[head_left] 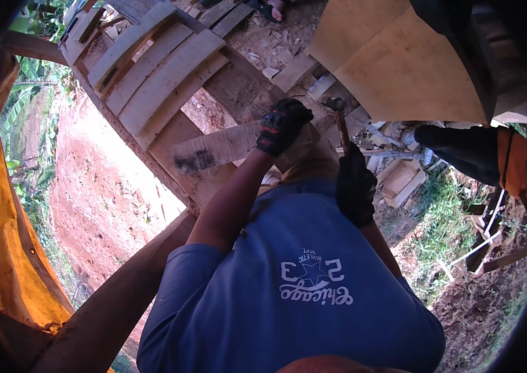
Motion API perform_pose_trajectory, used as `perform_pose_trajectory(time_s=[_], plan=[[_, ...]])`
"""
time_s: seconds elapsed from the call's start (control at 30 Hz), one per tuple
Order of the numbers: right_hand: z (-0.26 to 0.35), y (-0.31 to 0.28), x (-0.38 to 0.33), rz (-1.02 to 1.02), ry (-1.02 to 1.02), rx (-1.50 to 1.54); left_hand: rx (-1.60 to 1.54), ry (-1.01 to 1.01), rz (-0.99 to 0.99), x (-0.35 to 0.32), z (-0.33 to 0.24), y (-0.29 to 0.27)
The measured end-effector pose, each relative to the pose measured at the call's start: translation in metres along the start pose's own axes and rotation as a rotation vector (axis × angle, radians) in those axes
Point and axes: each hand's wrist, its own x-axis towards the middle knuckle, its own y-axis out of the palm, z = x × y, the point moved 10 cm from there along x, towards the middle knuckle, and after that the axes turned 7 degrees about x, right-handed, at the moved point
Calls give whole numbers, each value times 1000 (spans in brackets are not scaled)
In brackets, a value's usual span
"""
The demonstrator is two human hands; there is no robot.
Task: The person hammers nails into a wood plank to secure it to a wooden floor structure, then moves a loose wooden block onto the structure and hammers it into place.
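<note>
Blue T-shirt (288, 248) fills the lower middle, nearest the camera, its chest bearing a white print that appears upside down; above its hem shows tan cloth (314, 163), between the two gloved forearms. The person's left hand (281, 126), in a black glove with a small red marking, sits at the right end of a short board (217, 149); its fingers are curled, though whether they grip the board, press on it or pinch something small cannot be told. The right hand (355, 186), also in a black glove, has its fingers wrapped round the lower handle of a hammer (342, 127); the hammer stands with its head up, just beside the left hand and apart from it.

The short board, dark-stained near its left end, lies aslant over a wooden frame (170, 146); farther up, several pale slats (170, 87) lie side by side across that frame, with gaps between some of them. At the upper right is a broad plywood sheet (400, 62); below it lie wood scraps (403, 180), near a patch of grass (434, 211); on the left, an orange tarp (11, 248) hangs beyond a thick beam (114, 292), with reddish soil (102, 168) in bright light beside the frame.
</note>
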Motion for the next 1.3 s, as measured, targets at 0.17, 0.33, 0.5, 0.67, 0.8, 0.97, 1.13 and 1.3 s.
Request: perform_pose_trajectory(time_s=[0.17, 0.33, 0.5, 0.67, 0.8, 0.97, 1.13, 1.3], plan=[[-5, 27, -14, 262, -10, -305, 12, -143, 134, 8, 4, 7], [17, -10, 1, -14, -140, -157, -49, -118, 44, 4, 4, 0], [-8, 31, -3, 435, 121, -307, 27, -207, 196, 11, 2, 5], [-5, -2, -3, 46, 118, 201, -28, -145, 82, 4, 7, 4], [-10, 27, -8, 259, -24, -255, 76, -274, 204, 10, 9, 10], [-4, 12, -15, 22, -176, -270, -1, -155, 96, 3, 12, 10], [6, 25, -7, 165, -183, -674, -30, -226, 109, 4, 13, 5], [-19, 56, -30, 263, -245, -790, 36, -274, 203, 11, 4, 3]])
